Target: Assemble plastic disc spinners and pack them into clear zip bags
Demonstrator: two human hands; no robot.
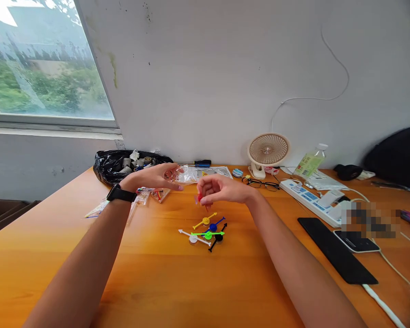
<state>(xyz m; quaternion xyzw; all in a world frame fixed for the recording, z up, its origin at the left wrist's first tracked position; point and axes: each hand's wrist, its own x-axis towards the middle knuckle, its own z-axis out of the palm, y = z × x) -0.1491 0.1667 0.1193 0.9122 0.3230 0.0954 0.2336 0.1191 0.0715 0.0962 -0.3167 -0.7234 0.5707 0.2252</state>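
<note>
Over the middle of the table, my right hand (pixel 222 187) pinches a small red arrow spinner (pixel 200 197) between thumb and fingers; part of the spinner is hidden by them. My left hand (pixel 153 176) hovers to the left, fingers and thumb apart, and seems to hold nothing. Clear plastic packaging (pixel 186 175) shows just beyond its fingertips; I cannot tell whether they touch. Below my right hand, arrow spinners lie clustered on the wood: yellow (pixel 206 221), blue (pixel 213 227), bright green (pixel 208 235), white (pixel 193 238) and black (pixel 219 237). The green arrow overlaps its neighbours.
A black plastic bag (pixel 105 166) holding odds and ends sits at the back left, near small clear bags (pixel 160 195). Along the back are a screwdriver (pixel 202 163), a fan (pixel 269 150) and glasses (pixel 261 183). A power strip (pixel 307 200) and black pad (pixel 336 250) lie right.
</note>
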